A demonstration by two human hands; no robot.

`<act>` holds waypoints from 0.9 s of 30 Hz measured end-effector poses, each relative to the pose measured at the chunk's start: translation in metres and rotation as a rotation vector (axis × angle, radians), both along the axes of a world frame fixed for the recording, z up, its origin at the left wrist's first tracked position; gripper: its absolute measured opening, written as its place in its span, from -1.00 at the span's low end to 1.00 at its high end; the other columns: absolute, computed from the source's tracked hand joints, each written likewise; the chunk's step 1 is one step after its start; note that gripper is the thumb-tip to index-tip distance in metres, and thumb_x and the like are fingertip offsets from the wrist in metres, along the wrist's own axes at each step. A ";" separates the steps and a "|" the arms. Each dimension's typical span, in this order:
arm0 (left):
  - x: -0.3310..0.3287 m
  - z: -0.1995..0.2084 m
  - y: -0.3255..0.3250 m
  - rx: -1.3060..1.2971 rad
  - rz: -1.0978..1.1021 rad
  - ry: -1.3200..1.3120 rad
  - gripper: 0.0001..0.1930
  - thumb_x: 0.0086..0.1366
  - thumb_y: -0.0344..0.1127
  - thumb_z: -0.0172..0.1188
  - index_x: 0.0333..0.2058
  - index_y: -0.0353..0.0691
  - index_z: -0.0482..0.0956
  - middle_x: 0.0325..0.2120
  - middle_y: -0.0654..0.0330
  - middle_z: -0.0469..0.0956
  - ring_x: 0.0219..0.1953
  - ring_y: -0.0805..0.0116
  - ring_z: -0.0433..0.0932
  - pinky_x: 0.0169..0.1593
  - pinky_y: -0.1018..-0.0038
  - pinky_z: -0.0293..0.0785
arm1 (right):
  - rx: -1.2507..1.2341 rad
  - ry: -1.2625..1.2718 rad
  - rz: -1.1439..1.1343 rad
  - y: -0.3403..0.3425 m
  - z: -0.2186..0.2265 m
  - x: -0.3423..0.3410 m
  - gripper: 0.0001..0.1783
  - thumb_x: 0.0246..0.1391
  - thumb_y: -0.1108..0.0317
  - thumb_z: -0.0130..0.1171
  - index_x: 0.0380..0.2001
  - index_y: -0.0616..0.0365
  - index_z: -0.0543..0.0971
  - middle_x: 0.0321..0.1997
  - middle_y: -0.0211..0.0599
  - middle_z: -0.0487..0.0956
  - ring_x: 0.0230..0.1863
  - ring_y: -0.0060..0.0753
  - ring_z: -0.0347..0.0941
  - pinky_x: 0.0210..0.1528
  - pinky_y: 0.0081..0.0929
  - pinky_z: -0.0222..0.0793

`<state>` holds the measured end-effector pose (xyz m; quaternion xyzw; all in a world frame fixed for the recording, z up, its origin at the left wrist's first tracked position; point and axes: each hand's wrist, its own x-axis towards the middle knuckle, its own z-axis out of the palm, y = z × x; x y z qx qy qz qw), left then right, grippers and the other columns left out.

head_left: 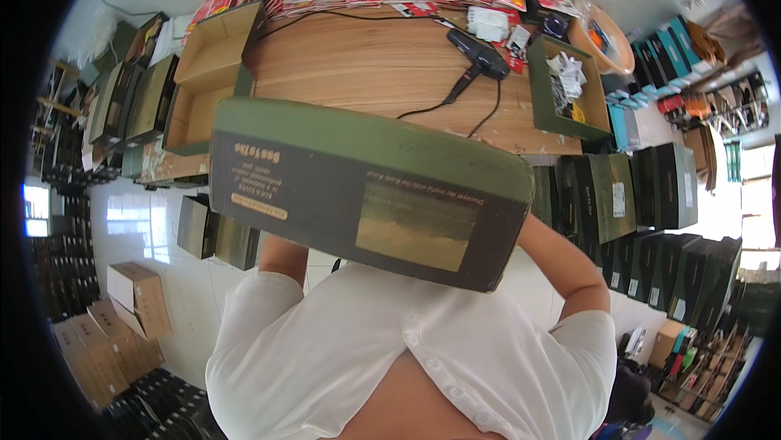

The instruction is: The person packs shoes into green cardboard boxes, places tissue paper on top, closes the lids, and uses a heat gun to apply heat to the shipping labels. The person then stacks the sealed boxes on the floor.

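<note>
A large dark green cardboard box [366,196] is held against the person's chest, above the edge of the wooden tabletop [366,74]. Both hands are hidden behind it, so their grip cannot be told. It looks stiff, bulky and light, best carried by its ends.

One green box [366,196], one hair dryer [480,57], two open trays [207,74].
</note>
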<state>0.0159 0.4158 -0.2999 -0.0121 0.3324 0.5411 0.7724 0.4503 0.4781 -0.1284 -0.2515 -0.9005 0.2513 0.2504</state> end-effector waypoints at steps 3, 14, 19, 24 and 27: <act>-0.037 0.005 -0.021 -0.030 0.106 0.059 -0.40 0.36 0.18 -0.22 0.13 -0.13 0.42 0.09 0.11 0.44 0.08 0.09 0.40 0.11 0.06 0.28 | -0.154 0.105 0.011 0.053 -0.037 -0.017 -0.11 -0.19 0.31 0.46 0.24 0.13 0.25 0.32 0.01 0.22 0.41 0.01 0.03 0.46 -0.19 -0.19; -0.085 0.029 0.000 -0.205 0.351 0.240 -0.41 0.37 0.18 -0.22 0.10 -0.15 0.43 0.03 0.09 0.48 0.00 0.12 0.46 0.01 0.10 0.38 | -0.079 0.179 0.167 0.276 -0.095 -0.078 0.13 -0.08 0.35 0.43 0.37 0.17 -0.14 0.38 0.03 0.11 0.46 -0.08 -0.05 0.47 -0.18 -0.25; -0.100 0.024 0.064 -0.271 0.285 0.284 -0.41 0.38 0.18 -0.23 0.09 -0.16 0.44 0.00 0.09 0.50 -0.04 0.13 0.48 -0.04 0.12 0.42 | 0.060 -0.015 0.260 0.298 -0.071 -0.098 0.14 -0.07 0.22 0.43 0.38 0.16 -0.14 0.40 0.04 0.07 0.46 -0.02 -0.08 0.46 -0.18 -0.19; -0.126 -0.006 0.152 -0.325 0.077 0.328 -0.42 0.39 0.18 -0.23 0.08 -0.17 0.44 -0.03 0.08 0.51 -0.08 0.14 0.50 -0.09 0.14 0.46 | -0.279 -0.228 0.254 0.260 -0.068 -0.095 0.24 -0.12 0.11 0.45 0.40 0.14 -0.20 0.42 0.01 0.02 0.44 -0.03 -0.04 0.44 -0.17 -0.11; -0.141 -0.029 0.183 -0.361 -0.094 0.369 -0.42 0.39 0.18 -0.23 0.07 -0.18 0.45 -0.04 0.08 0.52 -0.11 0.15 0.52 -0.12 0.16 0.49 | -0.931 -0.016 -0.012 0.249 -0.113 -0.114 0.28 -0.16 0.09 0.48 0.40 0.15 -0.20 0.41 -0.02 0.04 0.41 -0.03 0.02 0.41 -0.14 -0.04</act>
